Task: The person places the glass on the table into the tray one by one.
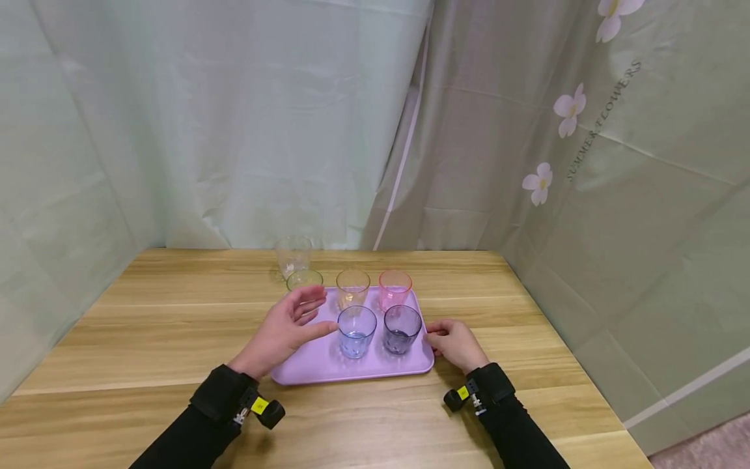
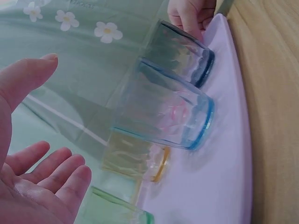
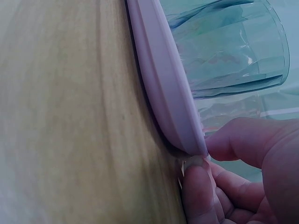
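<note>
A pale purple tray lies on the table with several tinted glasses on it. In front stand a blue glass and a dark grey glass; behind them are an amber glass, a pink glass and a green glass, the last partly hidden by my left hand. That hand is over the tray's left part, fingers and thumb spread, thumb tip beside the blue glass. At the tray's right edge, my right hand pinches the rim between thumb and curled fingers.
A clear glass stands on the wooden table behind the green one, off the tray. Pale curtains hang behind the table and along its sides, with flowers printed on the right one.
</note>
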{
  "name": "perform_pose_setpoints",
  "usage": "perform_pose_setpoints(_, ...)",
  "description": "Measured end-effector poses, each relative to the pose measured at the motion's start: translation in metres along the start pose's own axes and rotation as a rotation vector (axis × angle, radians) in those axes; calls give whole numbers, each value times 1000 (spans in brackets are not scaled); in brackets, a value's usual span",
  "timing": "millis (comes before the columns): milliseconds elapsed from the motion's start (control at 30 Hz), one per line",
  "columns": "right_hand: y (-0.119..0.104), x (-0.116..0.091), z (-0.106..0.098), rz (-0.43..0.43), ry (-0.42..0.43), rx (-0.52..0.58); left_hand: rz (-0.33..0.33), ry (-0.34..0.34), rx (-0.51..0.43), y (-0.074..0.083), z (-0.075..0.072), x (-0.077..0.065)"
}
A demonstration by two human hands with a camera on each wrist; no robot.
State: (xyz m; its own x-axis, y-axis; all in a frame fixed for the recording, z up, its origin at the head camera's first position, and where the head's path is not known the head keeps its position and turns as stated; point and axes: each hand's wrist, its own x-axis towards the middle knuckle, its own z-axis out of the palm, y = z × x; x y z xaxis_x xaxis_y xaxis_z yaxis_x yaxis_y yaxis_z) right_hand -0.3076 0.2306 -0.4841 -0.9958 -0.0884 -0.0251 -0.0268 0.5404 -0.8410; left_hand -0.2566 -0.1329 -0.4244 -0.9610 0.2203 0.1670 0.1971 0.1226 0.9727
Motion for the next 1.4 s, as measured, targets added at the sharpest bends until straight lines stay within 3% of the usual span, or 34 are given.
perform_pose_setpoints(633,2,1,1,-3,-5,15,2,49,45,18,-15,7)
perform_pose_setpoints(1033,2,2,0,-5,-1,0,-1,100,84,25,-39,16)
perform_pose_setpoints(1400,1,1,0,8,-5,8,-59,183,95,16,-67,25)
